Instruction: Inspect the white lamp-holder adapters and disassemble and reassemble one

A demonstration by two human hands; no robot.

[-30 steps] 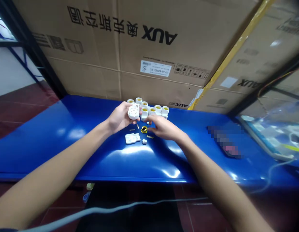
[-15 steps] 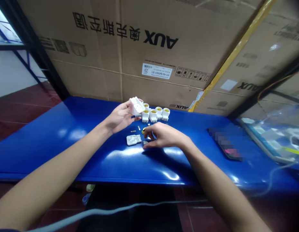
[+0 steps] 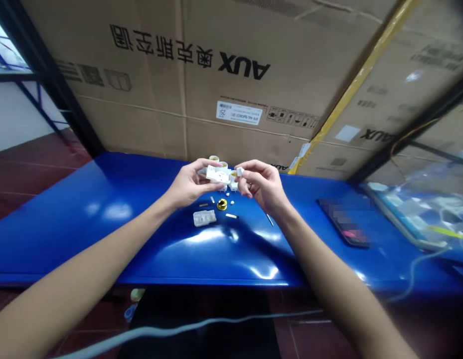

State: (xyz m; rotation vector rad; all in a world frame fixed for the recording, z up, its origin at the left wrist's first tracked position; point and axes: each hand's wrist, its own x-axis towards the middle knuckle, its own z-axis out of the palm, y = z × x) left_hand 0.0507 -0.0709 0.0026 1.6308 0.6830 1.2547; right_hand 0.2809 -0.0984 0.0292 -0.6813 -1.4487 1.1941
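Note:
My left hand (image 3: 192,182) grips a white plastic housing (image 3: 218,175) by its edges above the blue table. Close to its right side, my right hand (image 3: 263,182) pinches a small white plastic piece (image 3: 240,172) between thumb and fingers. On the table below lie a flat white half-shell (image 3: 204,218), a yellow ring-shaped part (image 3: 222,204) with a dark middle, and a thin strip (image 3: 231,216). Two more small strips and tiny white bits are scattered about. Behind my hands stand several white plug-in lamp holders (image 3: 214,158) with yellow insides, partly hidden.
Large cardboard boxes (image 3: 160,99) rise along the table's back edge. A thin pen-like tool (image 3: 269,220) lies near my right wrist. Farther right are a dark pouch-like item (image 3: 345,224), blurred in part, and a tray (image 3: 395,219) with plastic-wrapped things. A pale cable (image 3: 201,324) crosses in front.
My right hand has risen from the table with a small white piece pinched in it and is now beside the housing. My left hand has lowered and tilted the housing slightly.

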